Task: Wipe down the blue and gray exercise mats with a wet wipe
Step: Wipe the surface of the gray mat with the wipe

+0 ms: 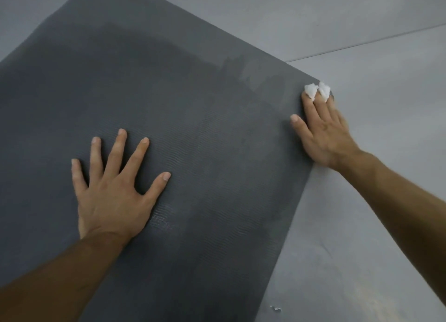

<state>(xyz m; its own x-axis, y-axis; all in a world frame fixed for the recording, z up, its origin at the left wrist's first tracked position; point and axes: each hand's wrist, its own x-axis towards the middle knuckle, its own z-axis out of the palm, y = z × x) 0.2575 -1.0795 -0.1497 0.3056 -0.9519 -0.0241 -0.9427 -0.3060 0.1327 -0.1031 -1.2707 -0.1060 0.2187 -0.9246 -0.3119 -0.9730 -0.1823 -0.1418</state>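
Left hand (pixel 113 191) flat, fingers spread, on gray mat (pixel 193 104) lower left; right hand (pixel 323 133) fingers straight, pressing white wipe (pixel 310 90) at mat's right corner.

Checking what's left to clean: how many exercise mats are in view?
1: the gray mat, flat on the floor under the left hand, with the wet wipe at its right edge. A blue mat may be out of frame.

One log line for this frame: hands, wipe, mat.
left hand: flat on gray mat | right hand: presses wet wipe at mat's right edge
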